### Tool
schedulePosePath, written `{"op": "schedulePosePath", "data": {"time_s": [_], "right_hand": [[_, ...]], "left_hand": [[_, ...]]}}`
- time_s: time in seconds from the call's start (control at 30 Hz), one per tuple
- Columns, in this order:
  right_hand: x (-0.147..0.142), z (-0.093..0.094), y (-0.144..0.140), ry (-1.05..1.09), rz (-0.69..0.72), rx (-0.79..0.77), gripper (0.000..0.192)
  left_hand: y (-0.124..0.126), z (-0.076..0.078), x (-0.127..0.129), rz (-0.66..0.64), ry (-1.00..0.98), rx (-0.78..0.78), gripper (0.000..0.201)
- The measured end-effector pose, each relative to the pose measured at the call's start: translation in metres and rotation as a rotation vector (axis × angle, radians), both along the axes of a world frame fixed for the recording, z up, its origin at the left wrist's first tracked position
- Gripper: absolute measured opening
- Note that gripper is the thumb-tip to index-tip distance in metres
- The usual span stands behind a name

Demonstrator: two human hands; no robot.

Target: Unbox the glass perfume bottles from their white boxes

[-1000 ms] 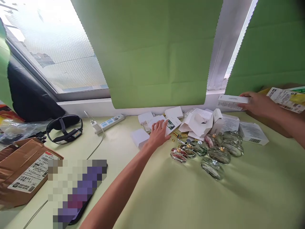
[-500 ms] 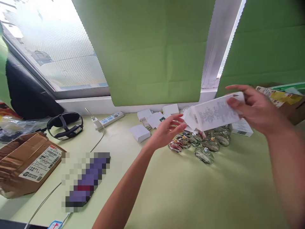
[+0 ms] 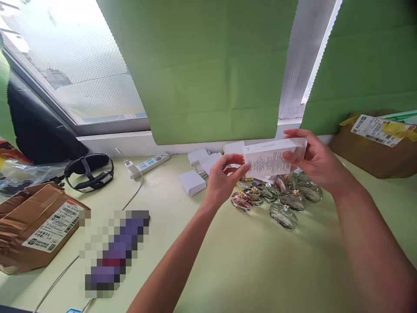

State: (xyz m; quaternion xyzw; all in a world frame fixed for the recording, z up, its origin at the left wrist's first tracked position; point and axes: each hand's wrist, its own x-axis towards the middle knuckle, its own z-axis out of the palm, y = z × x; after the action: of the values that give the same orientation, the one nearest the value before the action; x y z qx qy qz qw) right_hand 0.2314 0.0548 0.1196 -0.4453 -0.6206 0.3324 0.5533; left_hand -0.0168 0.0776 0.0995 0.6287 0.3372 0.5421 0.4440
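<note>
A white printed carton is held level between my two hands, over the table. My right hand grips its right end, thumb on the printed face and fingers behind. My left hand is closed on its left end, with the thumb at the lower corner. Just below stand several clear glass bottles with rounded flat bodies, among them a front bottle with a silvery neck and a reddish bottle with a gold neck. Whether anything is inside the carton cannot be seen.
Small white boxes lie at the back by the windowsill. Left are a power strip, a black head strap, an open brown cardboard box and a pixelated purple object. Another cardboard box stands at the right.
The carton has turned from slanting to level and moved slightly left. My left hand, open and apart from it before, has now taken hold of its left end.
</note>
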Motion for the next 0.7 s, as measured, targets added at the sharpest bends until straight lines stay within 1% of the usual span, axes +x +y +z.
{"op": "schedulePosePath", "data": {"time_s": [0.13,0.3,0.4,0.47,0.53,0.57,0.63,0.67,0.7], "right_hand": [[-0.005,0.003,-0.001,-0.031,0.027,0.037,0.053],[-0.013,0.012,-0.009,-0.040,0.025,0.089,0.050],[-0.019,0.016,-0.013,-0.062,0.042,0.069,0.057],[-0.025,0.018,-0.016,-0.087,0.063,0.028,0.064],[-0.034,0.020,-0.017,-0.105,0.048,0.031,0.066],[-0.039,0.020,-0.018,-0.114,0.024,0.056,0.064],[-0.049,0.022,-0.019,-0.145,-0.063,0.127,0.059],[-0.053,0.022,-0.019,-0.162,-0.106,0.158,0.058],[-0.055,0.022,-0.018,-0.175,-0.137,0.187,0.058]], "left_hand": [[0.005,-0.001,-0.002,-0.016,0.009,0.041,0.039],[0.005,0.006,-0.008,-0.077,-0.006,0.066,0.040],[0.007,0.011,-0.015,-0.162,0.026,0.040,0.039],[0.009,0.013,-0.020,-0.174,0.057,0.019,0.035],[0.011,0.015,-0.023,-0.093,0.079,0.039,0.036],[0.011,0.017,-0.024,-0.012,0.080,0.066,0.039],[0.011,0.022,-0.025,0.190,0.054,0.133,0.045],[0.012,0.024,-0.025,0.262,0.034,0.156,0.046],[0.012,0.026,-0.027,0.288,0.024,0.160,0.047]]}}
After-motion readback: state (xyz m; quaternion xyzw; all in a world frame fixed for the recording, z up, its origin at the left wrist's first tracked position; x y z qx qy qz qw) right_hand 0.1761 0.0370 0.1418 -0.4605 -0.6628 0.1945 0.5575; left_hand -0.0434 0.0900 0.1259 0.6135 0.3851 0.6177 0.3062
